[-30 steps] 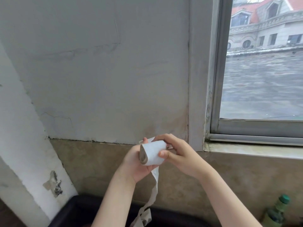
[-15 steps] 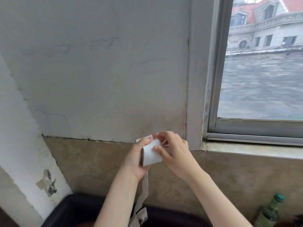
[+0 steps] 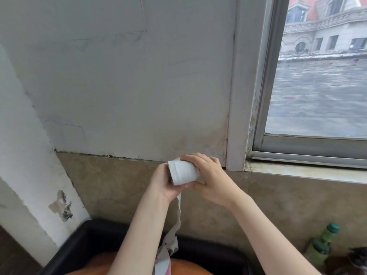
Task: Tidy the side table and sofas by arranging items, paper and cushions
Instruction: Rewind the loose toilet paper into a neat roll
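- Far left: white wall (image 3: pixel 17 135) w/ a chipped paint patch (image 3: pixel 61 205) low down; tan tiled band (image 3: pixel 111 183) runs along under the plaster.
- Bottom left to centre: black tub/bin (image 3: pixel 93 235), dark rim, something orange inside (image 3: pixel 184 267) — can't tell what it is.
- Centre, held up in front of the tiled band, above the bin: paper roll (image 3: pixel 183 171), white, nearly used up, lying sideways w/ its open end facing left.
- Left hand (image 3: pixel 162 183) under and behind the roll's left end, fingers curled round it, thumb up by the rim.
- Loose paper strip (image 3: pixel 177 219) hangs from the roll btwn the forearms, twisted, reaching down to the bin; its lower end bunches up at approx rim level.
- Right hand (image 3: pixel 210 179) clasps the roll's right end, fingers wrapped over the top, thumb underneath. Both hands touch the roll; neither free.
- Right: window frame (image 3: pixel 258 96), grey, w/ a stained sill (image 3: pixel 297 169); bldg and a roof outside.
- Bottom right corner: green bottle (image 3: pixel 327 237) w/ green cap, tilted, beside a second greenish one (image 3: pixel 315 253); blurred.
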A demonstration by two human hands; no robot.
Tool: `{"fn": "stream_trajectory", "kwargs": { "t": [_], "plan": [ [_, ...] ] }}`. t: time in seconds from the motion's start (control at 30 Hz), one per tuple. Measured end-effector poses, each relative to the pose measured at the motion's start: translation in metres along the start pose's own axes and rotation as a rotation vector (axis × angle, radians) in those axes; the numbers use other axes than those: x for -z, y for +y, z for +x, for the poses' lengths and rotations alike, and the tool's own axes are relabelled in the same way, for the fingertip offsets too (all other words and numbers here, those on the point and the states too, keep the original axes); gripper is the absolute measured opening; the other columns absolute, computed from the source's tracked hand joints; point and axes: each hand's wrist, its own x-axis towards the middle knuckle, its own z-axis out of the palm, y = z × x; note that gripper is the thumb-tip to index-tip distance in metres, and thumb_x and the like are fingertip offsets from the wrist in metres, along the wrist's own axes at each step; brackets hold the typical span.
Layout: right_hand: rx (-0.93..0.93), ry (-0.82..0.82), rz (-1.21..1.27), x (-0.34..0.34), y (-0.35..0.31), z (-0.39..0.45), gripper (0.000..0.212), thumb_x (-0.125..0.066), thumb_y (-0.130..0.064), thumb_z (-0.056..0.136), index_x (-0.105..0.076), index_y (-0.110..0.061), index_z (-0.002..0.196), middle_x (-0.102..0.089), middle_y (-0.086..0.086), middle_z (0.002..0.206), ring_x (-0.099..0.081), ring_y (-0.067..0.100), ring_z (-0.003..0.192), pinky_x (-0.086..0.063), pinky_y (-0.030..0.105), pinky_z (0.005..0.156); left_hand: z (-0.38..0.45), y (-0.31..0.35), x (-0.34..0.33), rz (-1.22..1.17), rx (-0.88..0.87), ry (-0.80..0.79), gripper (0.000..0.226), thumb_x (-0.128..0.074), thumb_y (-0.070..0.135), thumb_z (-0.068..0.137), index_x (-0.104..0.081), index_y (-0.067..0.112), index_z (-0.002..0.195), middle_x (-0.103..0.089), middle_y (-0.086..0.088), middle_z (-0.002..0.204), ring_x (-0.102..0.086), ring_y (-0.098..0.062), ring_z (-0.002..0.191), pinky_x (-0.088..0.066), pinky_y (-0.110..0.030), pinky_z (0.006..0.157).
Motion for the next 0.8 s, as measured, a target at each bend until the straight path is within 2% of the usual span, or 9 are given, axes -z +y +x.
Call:
{"fn": "stream_trajectory", "kwargs": {
  "t": [0.1,0.23,0.3,0.37,0.4,0.47,0.57,0.7,0.8],
  "plan": [
    [-0.073,-0.032,0.147,0.003,-0.001,-0.003,0.047,-0.064,-0.036,0.082,-0.048,-0.027,0.126,-0.049,-0.027,0.113,-0.042,-0.009,0.108,-0.027,0.032,0.102,0.001,-0.002,0.002,-0.015,0.001,-0.021,0.032,-0.027,0.000,0.096,-0.057,-0.006,0.086,-0.062,-0.018,0.070,-0.061,-0.027,0.066,-0.051,-0.023,0.046],
    [-0.145,-0.026,0.389,0.006,-0.002,-0.006,0.039,-0.057,-0.050,0.080,-0.050,-0.041,0.117,-0.058,-0.014,0.110,-0.054,0.009,0.105,-0.045,0.040,0.094,0.003,-0.008,0.005,-0.015,0.005,-0.053,0.031,-0.029,0.006,0.101,-0.056,-0.007,0.093,-0.062,-0.018,0.078,-0.062,-0.025,0.069,-0.053,-0.024,0.051],
    [-0.161,-0.010,0.500,0.009,-0.005,-0.009,0.036,-0.058,-0.050,0.077,-0.052,-0.046,0.113,-0.059,-0.011,0.109,-0.055,0.011,0.104,-0.047,0.038,0.093,0.002,-0.012,0.007,-0.017,0.002,-0.109,0.029,-0.032,0.008,0.102,-0.056,-0.007,0.098,-0.063,-0.018,0.080,-0.065,-0.025,0.068,-0.055,-0.026,0.054],
    [-0.140,0.006,0.555,0.010,-0.007,-0.010,0.034,-0.059,-0.047,0.076,-0.054,-0.052,0.110,-0.059,-0.013,0.110,-0.055,0.012,0.107,-0.047,0.033,0.094,0.003,-0.016,0.011,-0.020,-0.015,-0.166,0.017,-0.042,0.000,0.094,-0.056,-0.005,0.101,-0.065,-0.017,0.086,-0.067,-0.025,0.074,-0.058,-0.028,0.058],
    [-0.125,0.001,0.561,0.011,-0.008,-0.010,0.035,-0.060,-0.046,0.077,-0.054,-0.055,0.110,-0.059,-0.013,0.112,-0.054,0.013,0.109,-0.046,0.032,0.094,0.003,-0.017,0.012,-0.041,-0.017,-0.186,0.016,-0.046,0.000,0.090,-0.057,-0.004,0.101,-0.064,-0.017,0.090,-0.066,-0.026,0.080,-0.058,-0.030,0.062],
    [-0.109,-0.030,0.541,0.010,-0.011,-0.009,0.037,-0.060,-0.045,0.077,-0.053,-0.058,0.110,-0.058,-0.009,0.114,-0.052,0.016,0.111,-0.045,0.031,0.095,0.004,-0.018,0.015,-0.084,-0.012,-0.177,0.021,-0.042,0.012,0.097,-0.055,-0.002,0.104,-0.062,-0.018,0.097,-0.063,-0.029,0.087,-0.057,-0.032,0.066],
    [-0.109,-0.086,0.493,0.011,-0.010,-0.010,0.036,-0.058,-0.049,0.077,-0.052,-0.058,0.111,-0.057,-0.010,0.116,-0.049,0.011,0.113,-0.040,0.024,0.095,0.005,-0.014,0.015,-0.109,0.054,-0.127,0.045,-0.030,0.031,0.103,-0.059,-0.002,0.106,-0.068,-0.020,0.096,-0.070,-0.029,0.080,-0.058,-0.034,0.063],
    [-0.188,-0.154,0.363,0.008,-0.002,-0.011,0.035,-0.050,-0.062,0.074,-0.045,-0.066,0.109,-0.050,-0.016,0.123,-0.042,0.012,0.119,-0.033,0.042,0.106,0.000,-0.005,0.008,0.024,0.060,-0.116,0.064,-0.026,0.051,0.099,-0.056,-0.003,0.117,-0.068,-0.020,0.103,-0.067,-0.030,0.093,-0.057,-0.037,0.075],
    [-0.267,-0.173,0.292,0.006,0.001,-0.008,0.035,-0.042,-0.069,0.073,-0.041,-0.066,0.107,-0.053,-0.015,0.117,-0.044,0.022,0.117,-0.037,0.047,0.102,-0.002,-0.007,0.009,0.075,0.071,-0.145,0.071,-0.045,0.059,0.084,-0.058,-0.003,0.116,-0.064,-0.021,0.108,-0.061,-0.031,0.097,-0.047,-0.038,0.086]
  ]
}}
